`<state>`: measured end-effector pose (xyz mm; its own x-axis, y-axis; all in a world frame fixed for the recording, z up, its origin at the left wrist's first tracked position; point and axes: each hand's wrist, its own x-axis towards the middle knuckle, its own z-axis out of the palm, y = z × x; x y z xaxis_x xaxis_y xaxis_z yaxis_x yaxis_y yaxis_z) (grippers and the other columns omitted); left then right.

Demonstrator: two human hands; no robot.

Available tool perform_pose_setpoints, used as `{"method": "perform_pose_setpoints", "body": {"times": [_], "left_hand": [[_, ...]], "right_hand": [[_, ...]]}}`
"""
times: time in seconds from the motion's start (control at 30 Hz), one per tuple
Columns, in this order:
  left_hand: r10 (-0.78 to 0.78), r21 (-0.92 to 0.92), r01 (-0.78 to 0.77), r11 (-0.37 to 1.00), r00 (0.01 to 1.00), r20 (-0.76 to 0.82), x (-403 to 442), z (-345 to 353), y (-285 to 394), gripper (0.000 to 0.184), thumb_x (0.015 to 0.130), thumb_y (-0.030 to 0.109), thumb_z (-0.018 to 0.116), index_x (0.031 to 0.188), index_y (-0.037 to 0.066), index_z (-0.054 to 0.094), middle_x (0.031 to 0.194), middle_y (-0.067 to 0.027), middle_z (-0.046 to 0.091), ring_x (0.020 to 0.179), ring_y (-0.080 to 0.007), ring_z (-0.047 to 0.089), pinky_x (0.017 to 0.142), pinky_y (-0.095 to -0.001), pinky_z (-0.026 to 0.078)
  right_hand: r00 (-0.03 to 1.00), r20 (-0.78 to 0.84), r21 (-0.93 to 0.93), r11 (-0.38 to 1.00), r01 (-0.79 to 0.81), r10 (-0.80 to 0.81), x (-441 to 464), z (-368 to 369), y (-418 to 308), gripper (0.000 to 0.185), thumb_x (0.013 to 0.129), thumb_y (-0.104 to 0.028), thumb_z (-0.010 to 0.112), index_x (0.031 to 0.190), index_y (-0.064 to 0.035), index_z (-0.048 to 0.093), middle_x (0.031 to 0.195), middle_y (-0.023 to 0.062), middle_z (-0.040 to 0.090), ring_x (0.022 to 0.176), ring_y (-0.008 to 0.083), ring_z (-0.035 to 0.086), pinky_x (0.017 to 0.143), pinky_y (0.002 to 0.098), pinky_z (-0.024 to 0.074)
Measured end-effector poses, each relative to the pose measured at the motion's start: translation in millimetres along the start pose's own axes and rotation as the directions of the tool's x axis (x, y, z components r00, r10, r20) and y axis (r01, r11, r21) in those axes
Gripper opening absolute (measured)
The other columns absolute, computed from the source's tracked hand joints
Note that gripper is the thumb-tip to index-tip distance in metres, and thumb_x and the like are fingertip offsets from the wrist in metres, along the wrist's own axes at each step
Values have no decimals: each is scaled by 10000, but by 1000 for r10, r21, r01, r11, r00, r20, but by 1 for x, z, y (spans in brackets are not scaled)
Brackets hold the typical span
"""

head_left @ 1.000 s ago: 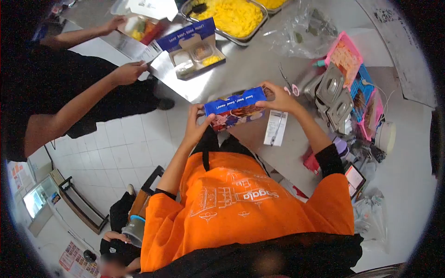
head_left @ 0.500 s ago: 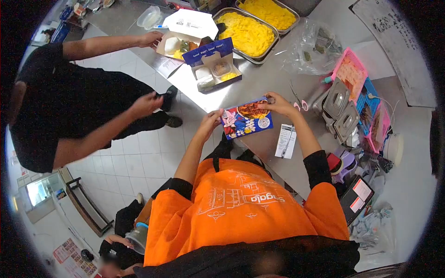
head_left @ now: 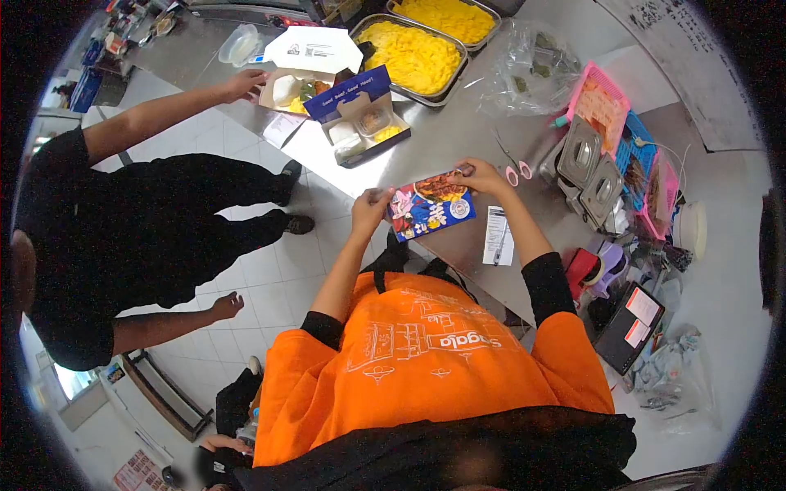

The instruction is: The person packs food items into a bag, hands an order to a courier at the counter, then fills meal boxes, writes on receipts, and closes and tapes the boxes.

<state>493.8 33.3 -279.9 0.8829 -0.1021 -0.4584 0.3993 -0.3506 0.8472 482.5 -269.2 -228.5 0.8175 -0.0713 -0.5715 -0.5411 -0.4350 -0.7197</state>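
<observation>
Between my hands is a blue printed meal box (head_left: 432, 214) with a food photo and cartoon figures on its top. My left hand (head_left: 371, 213) grips its left end; the fingers of my right hand (head_left: 481, 177) close on its upper right corner. Just beyond stands an open blue-lidded meal box (head_left: 391, 150) with rice, yellow egg and a small clear cup inside. Beside that, a second open box with a white lid (head_left: 315, 49) holds rice and other food, and a co-worker's hand (head_left: 248, 84) touches its left side.
Metal trays of yellow scrambled egg (head_left: 413, 57) stand at the back of the steel counter (head_left: 458, 147). To the right are scissors (head_left: 517, 172), a paper slip with a pen (head_left: 498, 237), lidded metal containers (head_left: 591, 168), and pink and blue baskets (head_left: 602, 106). A co-worker stands at left.
The view has shifted slightly, and the counter's things sit a little further left and up. The co-worker's lower hand has dropped away from the counter. My hands keep hold of the box.
</observation>
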Motion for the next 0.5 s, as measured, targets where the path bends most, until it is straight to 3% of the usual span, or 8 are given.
{"method": "perform_pose_setpoints", "body": {"times": [0.1,0.2,0.3,0.4,0.43,0.5], "left_hand": [[-94,-22,94,995,996,10,-15,1,25,613,791,506,688,997,-67,619,771,-114,666,610,-169,625,539,-291,494],[-115,52,116,992,993,-20,-12,12,12,649,820,554,624,1072,-43,583,939,-198,631,804,-249,629,710,-366,508],[133,392,-29,920,962,-240,3,53,-42,703,850,600,542,1211,-1,494,1143,-278,493,1048,-361,517,925,-455,405],[-119,143,154,978,967,-224,-28,52,18,740,858,626,499,1311,52,388,1240,-305,350,1163,-430,372,1029,-492,270],[-152,141,188,972,960,-233,-29,48,29,777,843,639,521,1307,33,373,1201,-286,429,1109,-383,455,989,-435,340],[-169,-146,156,977,982,-83,-27,44,44,800,834,643,537,1304,20,361,1185,-270,463,1082,-343,489,958,-396,374]], "right_hand": [[996,46,89,993,-83,79,8,5,10,491,714,-335,815,1110,-106,635,864,24,578,757,142,602,491,270,510],[995,32,74,992,-102,100,6,6,8,475,726,-320,807,1114,-109,633,871,19,571,779,147,607,552,290,539],[996,4,140,986,-91,91,7,11,16,459,739,-306,798,1121,-114,631,904,31,587,818,157,620,590,306,551],[997,33,265,961,-79,73,1,10,17,439,764,-313,777,1128,-118,628,957,45,605,857,166,627,640,329,559],[996,36,282,955,-87,80,0,9,18,443,774,-322,768,1141,-121,623,973,49,608,881,169,625,650,336,555],[995,39,325,940,-103,96,-2,9,23,451,793,-340,749,1166,-127,612,1007,57,613,928,175,621,672,348,546]]}}
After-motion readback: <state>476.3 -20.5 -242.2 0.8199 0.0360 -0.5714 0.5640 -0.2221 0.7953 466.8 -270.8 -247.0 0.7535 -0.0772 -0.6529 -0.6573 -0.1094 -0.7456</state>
